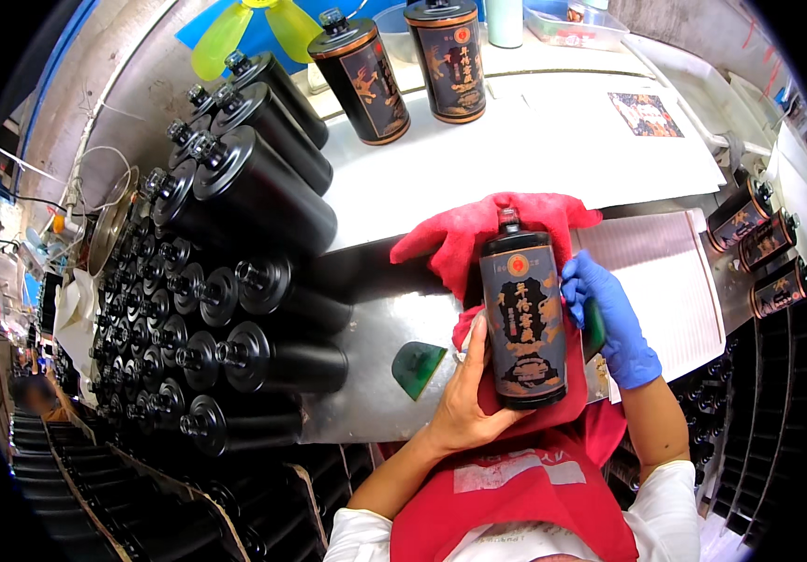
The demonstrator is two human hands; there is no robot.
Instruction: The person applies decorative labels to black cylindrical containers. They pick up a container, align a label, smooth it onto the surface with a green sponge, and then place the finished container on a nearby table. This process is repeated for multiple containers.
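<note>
Fingers of the left hand grasp a black bottle by its lower left side, red cloth showing behind its neck; the right hand (blue-gloved) grips a flat green piece beside it.

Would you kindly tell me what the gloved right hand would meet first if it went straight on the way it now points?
Probably the red cloth, beside the shoulder of the decorated bottle; depth is unclear, so the right hand might brush the bottle's edge first.
</note>
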